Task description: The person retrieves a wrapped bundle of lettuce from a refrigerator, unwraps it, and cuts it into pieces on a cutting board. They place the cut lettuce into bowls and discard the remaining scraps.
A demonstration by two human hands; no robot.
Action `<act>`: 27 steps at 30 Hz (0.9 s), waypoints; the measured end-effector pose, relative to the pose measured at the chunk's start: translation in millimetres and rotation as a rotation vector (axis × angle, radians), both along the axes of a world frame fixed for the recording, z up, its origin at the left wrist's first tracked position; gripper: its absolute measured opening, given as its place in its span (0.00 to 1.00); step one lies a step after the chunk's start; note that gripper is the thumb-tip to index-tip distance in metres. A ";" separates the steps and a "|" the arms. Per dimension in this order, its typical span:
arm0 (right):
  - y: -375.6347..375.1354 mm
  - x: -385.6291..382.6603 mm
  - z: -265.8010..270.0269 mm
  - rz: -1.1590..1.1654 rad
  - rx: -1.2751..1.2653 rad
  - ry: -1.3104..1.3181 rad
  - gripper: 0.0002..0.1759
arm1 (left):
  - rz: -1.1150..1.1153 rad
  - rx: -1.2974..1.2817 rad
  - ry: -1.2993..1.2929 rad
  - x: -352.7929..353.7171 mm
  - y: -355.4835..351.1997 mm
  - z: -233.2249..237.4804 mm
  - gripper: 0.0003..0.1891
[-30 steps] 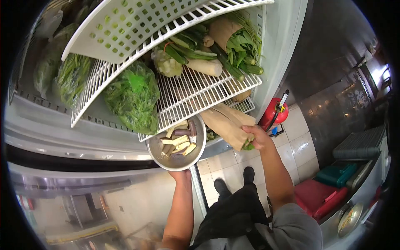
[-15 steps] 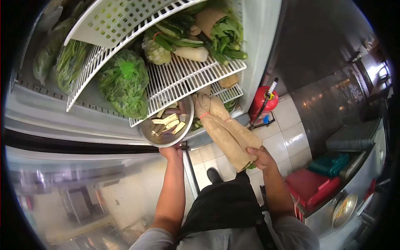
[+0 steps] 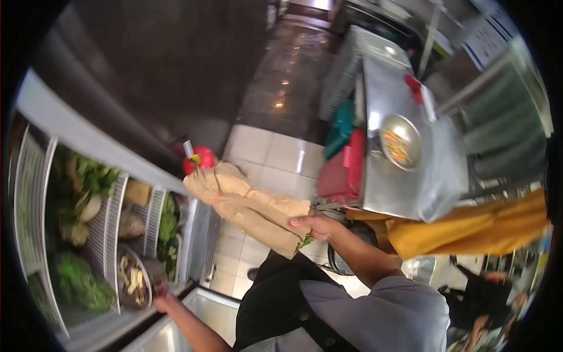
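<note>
My right hand (image 3: 315, 225) grips the leafy end of a long brown paper bundle (image 3: 252, 208) tied with red bands; green leaves poke out near my fingers. On a lower refrigerator shelf is a metal bowl (image 3: 148, 287) of cut eggplant pieces (image 3: 135, 279). My left hand (image 3: 164, 297) is at the bowl's near rim, fingers closed against it and slightly blurred. Beside the bowl, on the neighbouring shelf, sits a bag of leafy greens (image 3: 84, 283).
White wire shelves (image 3: 108, 234) hold more vegetables. Beyond the paper bundle stands a red fire extinguisher (image 3: 202, 158). To the right, a steel table (image 3: 381, 190) carries a bowl of shredded vegetables (image 3: 400, 144), near red (image 3: 341, 173) and green (image 3: 340, 130) items. Another person (image 3: 484, 293) is at lower right.
My view has swung right, toward the steel table. The paper bundle has come away from the shelves with my right hand. The bowl now sits inside the shelf, my left hand still at its rim.
</note>
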State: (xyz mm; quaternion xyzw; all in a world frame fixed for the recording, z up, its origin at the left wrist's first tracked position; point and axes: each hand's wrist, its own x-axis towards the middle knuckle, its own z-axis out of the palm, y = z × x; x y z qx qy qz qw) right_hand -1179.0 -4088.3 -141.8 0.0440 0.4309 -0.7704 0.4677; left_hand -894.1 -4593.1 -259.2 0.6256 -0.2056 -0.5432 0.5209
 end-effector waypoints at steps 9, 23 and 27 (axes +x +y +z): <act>160.5 24.7 38.7 -0.853 0.140 0.204 0.36 | -0.036 -0.084 0.014 -0.9 0.4 4.2 0.19; 267.1 66.0 55.2 -1.445 0.150 0.463 0.31 | -0.152 -0.096 -0.097 20.7 -63.7 -55.1 0.24; 264.7 82.1 31.8 -1.535 0.254 0.386 0.32 | -0.063 -0.068 -0.073 15.1 -62.5 -39.8 0.20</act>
